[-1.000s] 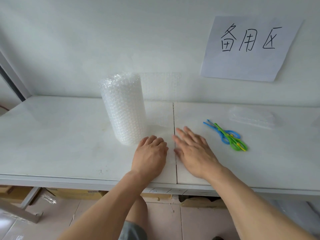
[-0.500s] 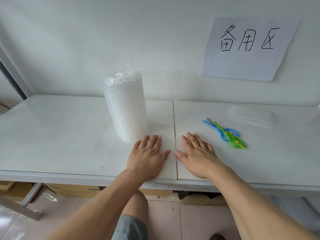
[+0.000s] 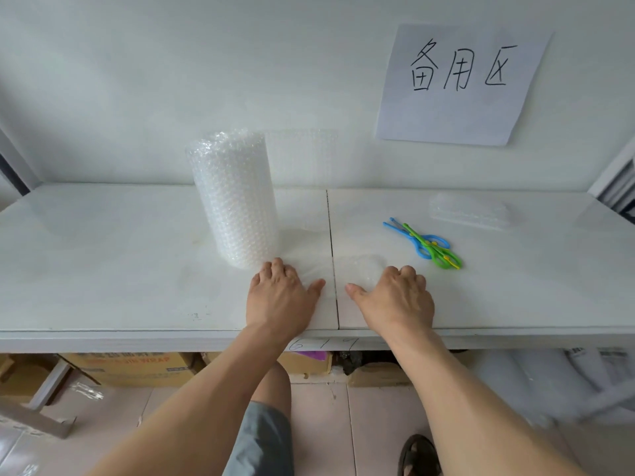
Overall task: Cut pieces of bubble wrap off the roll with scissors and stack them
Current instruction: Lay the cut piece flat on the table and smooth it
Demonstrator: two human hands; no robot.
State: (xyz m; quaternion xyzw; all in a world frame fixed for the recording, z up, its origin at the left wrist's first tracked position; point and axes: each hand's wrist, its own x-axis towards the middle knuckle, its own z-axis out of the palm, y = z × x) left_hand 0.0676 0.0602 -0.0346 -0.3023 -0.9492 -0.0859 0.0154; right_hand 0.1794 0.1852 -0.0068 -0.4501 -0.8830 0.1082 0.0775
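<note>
Bubble wrap roll upright, loose sheet perhaps under hands

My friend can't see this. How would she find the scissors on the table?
Start at the paper sign with black writing on the wall, then look straight down to the white table. There lie the scissors, two pairs crossed over each other, right of the right hand. They are bright blue and green; the bubble wrap roll and the stack of cut pieces are clear.

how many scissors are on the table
2. A blue pair and a green pair lie crossed, touching, right of the right hand, with the green pair on top. More could be hidden, though none shows.
</note>
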